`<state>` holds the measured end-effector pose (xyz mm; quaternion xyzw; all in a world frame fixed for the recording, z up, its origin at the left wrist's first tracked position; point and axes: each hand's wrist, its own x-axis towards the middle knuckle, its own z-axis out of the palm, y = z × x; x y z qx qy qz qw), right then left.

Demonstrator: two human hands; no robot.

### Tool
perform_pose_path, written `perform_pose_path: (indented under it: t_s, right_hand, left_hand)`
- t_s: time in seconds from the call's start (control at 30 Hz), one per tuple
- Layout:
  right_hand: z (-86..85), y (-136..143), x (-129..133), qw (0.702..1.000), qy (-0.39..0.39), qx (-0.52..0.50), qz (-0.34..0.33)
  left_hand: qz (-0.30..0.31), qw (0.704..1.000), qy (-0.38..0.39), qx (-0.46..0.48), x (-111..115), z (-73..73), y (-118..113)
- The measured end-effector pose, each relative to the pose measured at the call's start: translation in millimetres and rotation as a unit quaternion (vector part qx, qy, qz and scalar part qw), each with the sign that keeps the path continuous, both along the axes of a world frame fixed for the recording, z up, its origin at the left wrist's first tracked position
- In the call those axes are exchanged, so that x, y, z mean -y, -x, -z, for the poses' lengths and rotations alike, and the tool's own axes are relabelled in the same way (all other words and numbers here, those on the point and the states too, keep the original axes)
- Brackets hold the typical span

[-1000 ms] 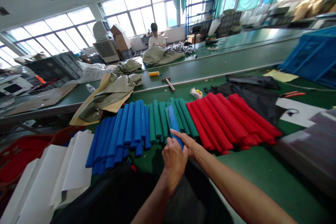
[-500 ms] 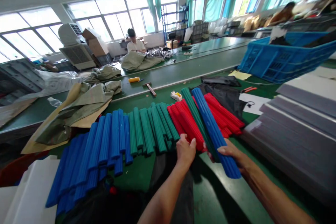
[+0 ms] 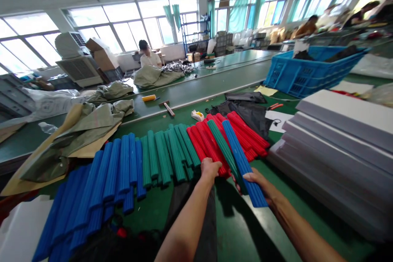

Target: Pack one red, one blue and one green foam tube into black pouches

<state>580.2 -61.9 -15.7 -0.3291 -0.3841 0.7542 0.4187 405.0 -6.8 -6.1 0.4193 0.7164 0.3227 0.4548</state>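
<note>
My right hand [image 3: 258,184] is wrapped round the lower part of a blue ribbed roll [image 3: 241,155] and a green ribbed roll [image 3: 225,151] beside it. My left hand [image 3: 211,169] is closed at the near end of a red roll [image 3: 204,141] in the row. More red rolls [image 3: 248,137] lie to the right, behind the held pair. Left of the reds come several green rolls [image 3: 162,155], then several blue rolls [image 3: 101,176] stacked toward the near left.
Grey-white stacked sheets [image 3: 340,139] stand at the right, with a blue crate [image 3: 307,71] behind. Black cloth [image 3: 251,114], a tape dispenser [image 3: 197,115] and a yellow roll [image 3: 149,98] lie beyond the rolls. A person [image 3: 150,57] sits across the table.
The camera view has shifted, so the surroundings appear moved, mostly leftward. Both hands keep about the same places among the rolls, and the blue and green rolls remain in my right hand.
</note>
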Motion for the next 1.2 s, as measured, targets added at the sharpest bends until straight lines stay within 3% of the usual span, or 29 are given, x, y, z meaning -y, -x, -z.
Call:
perform_pose_path:
  t_s: [0.13, 0.23, 0.3, 0.37, 0.43, 0.5, 0.63, 0.7, 0.87, 0.97, 1.07, 1.13, 1.2]
  right_hand:
    - [-0.8, 7.6, 0.3, 1.000, 0.011, -0.008, 0.010]
    - [-0.3, 14.9, 1.3, 0.999, 0.033, -0.025, -0.007]
    - [2.7, 25.5, 4.9, 0.997, 0.055, -0.044, -0.028]
    - [9.5, 40.9, 11.2, 0.994, 0.086, -0.062, -0.031]
    - [20.0, 58.0, 18.4, 0.990, 0.119, -0.075, -0.019]
    - [31.7, 72.3, 23.5, 0.985, 0.146, -0.094, -0.022]
    - [44.1, 86.7, 22.2, 0.978, 0.172, -0.106, -0.047]
    - [42.9, 90.4, 19.4, 0.982, 0.166, -0.079, -0.031]
    - [41.3, 99.9, 21.4, 0.986, 0.150, -0.070, -0.010]
    - [47.5, 100.6, 26.0, 0.980, 0.177, -0.075, -0.049]
    - [54.6, 95.5, 27.6, 0.970, 0.204, -0.087, -0.101]
    - [58.1, 89.2, 26.4, 0.965, 0.208, -0.101, -0.122]
    - [60.2, 79.9, 23.9, 0.962, 0.207, -0.116, -0.134]
  left_hand:
    - [0.001, 0.992, -0.049, 0.115, 10.8, -19.5, 20.2]
    - [0.008, 0.981, -0.084, 0.174, 37.2, -30.0, 40.4]
    - [0.023, 0.979, -0.098, 0.175, 61.9, -29.6, 47.1]
    - [0.038, 0.987, -0.114, 0.105, 86.6, -24.4, 46.6]
    - [0.035, 0.991, -0.126, -0.029, 106.7, -18.1, 42.1]
    - [0.022, 0.980, -0.129, -0.149, 120.9, -13.2, 37.8]
    - [0.039, 0.948, -0.152, -0.275, 139.4, -2.5, 31.9]
    - [0.058, 0.914, -0.188, -0.354, 147.1, 7.3, 26.6]
    - [0.078, 0.788, -0.278, -0.543, 157.3, 31.1, 3.4]
    - [0.110, 0.765, -0.290, -0.565, 157.9, 32.1, -8.7]
    - [0.157, 0.759, -0.315, -0.548, 160.0, 21.6, -10.8]
    - [0.207, 0.770, -0.354, -0.488, 164.1, 10.5, -3.9]
    - [0.214, 0.808, -0.381, -0.395, 170.5, 2.0, 9.8]
